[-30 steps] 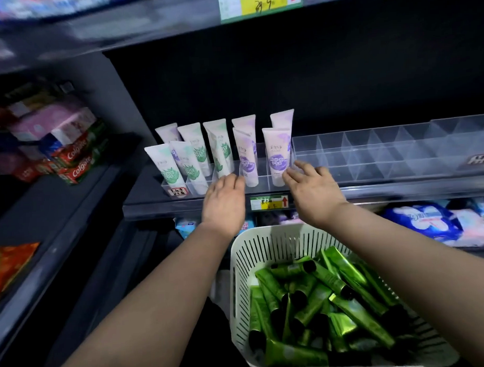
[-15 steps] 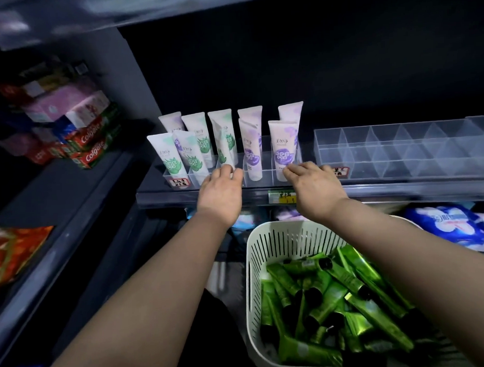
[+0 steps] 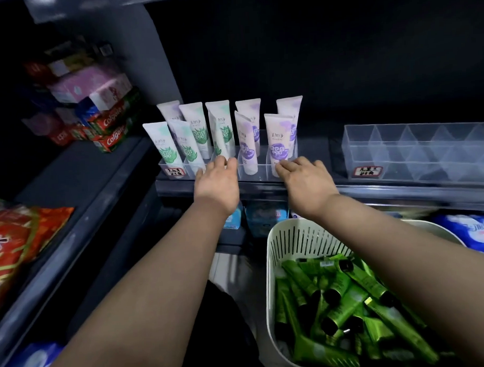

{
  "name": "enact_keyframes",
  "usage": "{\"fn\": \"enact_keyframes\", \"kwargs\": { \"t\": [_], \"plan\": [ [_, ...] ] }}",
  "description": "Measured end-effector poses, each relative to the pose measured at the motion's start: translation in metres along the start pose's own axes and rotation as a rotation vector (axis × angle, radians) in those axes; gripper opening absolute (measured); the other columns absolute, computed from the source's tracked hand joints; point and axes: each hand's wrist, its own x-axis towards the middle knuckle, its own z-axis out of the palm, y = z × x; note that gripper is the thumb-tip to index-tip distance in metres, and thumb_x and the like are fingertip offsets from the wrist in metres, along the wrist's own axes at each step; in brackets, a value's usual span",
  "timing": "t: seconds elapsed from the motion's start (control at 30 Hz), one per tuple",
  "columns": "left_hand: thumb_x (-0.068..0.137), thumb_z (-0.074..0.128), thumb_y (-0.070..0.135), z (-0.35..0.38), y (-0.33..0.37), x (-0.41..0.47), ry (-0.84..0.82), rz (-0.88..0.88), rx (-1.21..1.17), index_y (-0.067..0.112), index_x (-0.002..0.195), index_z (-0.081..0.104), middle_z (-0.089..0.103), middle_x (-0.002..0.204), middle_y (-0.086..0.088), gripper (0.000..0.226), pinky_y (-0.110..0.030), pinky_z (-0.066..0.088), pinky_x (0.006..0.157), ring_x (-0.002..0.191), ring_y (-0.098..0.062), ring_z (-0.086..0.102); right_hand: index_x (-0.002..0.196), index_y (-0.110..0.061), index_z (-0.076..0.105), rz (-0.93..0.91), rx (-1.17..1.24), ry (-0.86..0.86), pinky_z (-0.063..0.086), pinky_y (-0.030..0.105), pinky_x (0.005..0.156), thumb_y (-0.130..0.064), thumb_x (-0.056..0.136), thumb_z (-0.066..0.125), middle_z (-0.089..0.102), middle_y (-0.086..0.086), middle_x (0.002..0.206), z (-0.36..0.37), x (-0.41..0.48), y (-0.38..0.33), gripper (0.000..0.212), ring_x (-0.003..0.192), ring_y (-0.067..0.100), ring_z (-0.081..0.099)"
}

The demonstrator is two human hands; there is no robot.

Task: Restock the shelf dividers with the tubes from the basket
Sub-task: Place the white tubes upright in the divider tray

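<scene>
Relaxed left hand (image 3: 217,184) and right hand (image 3: 304,182) seemingly touch divider (image 3: 259,174); green tubes (image 3: 346,297) lie below.

Dim light falls on dark metal shelving. A black back panel (image 3: 340,56) fills the far side, with a grey upright (image 3: 159,57) at its left. The left shelf (image 3: 78,172) carries toothpaste boxes (image 3: 112,124) far and red packets (image 3: 15,240) near. Blue packs (image 3: 467,230) lie lower right, above a strip of pale floor (image 3: 227,266).

L hand (image 3: 217,181) + R hand (image 3: 303,178) extended, fingers relaxed.
</scene>
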Motion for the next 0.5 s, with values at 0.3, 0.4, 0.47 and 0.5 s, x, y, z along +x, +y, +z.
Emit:
{"fn": "enact_keyframes", "kwargs": {
  "t": [0.3,0.4,0.47,0.5],
  "plan": [
    [0.076,0.065,0.009,0.002,-0.021,0.003,-0.019,-0.099,-0.009,0.014,0.135,0.031,0.038,0.135,-0.011,0.068,-0.048,0.034,0.109,0.128,-0.03,0.04,0.138,-0.015,0.039,-0.038,-0.019,0.007,0.033,0.038,0.094,-0.014,0.082,0.051,0.044,0.0,0.14,-0.001,0.016,-0.024,0.057,0.125,0.023,0.037],
    [0.076,0.064,0.008,0.004,-0.024,0.003,-0.006,-0.109,-0.02,0.013,0.136,0.031,0.037,0.134,-0.012,0.068,-0.047,0.036,0.107,0.127,-0.03,0.04,0.138,-0.015,0.039,-0.044,-0.029,0.001,0.033,0.037,0.092,-0.015,0.083,0.051,0.044,0.001,0.14,0.001,0.019,-0.029,0.055,0.124,0.023,0.038],
    [0.076,0.064,0.008,0.006,-0.025,0.001,0.004,-0.094,-0.031,0.011,0.134,0.032,0.037,0.134,-0.013,0.066,-0.044,0.038,0.106,0.125,-0.031,0.042,0.139,-0.014,0.038,-0.048,-0.028,-0.007,0.033,0.037,0.093,-0.015,0.083,0.052,0.043,0.001,0.141,0.0,0.02,-0.029,0.057,0.125,0.023,0.037],
    [0.076,0.064,0.007,0.007,-0.025,0.0,0.01,-0.086,-0.042,0.01,0.134,0.033,0.037,0.135,-0.013,0.065,-0.043,0.038,0.105,0.125,-0.031,0.042,0.141,-0.014,0.036,-0.052,-0.022,-0.016,0.032,0.038,0.094,-0.015,0.083,0.052,0.041,0.001,0.143,-0.002,0.019,-0.028,0.06,0.127,0.023,0.036]
  ]
}}
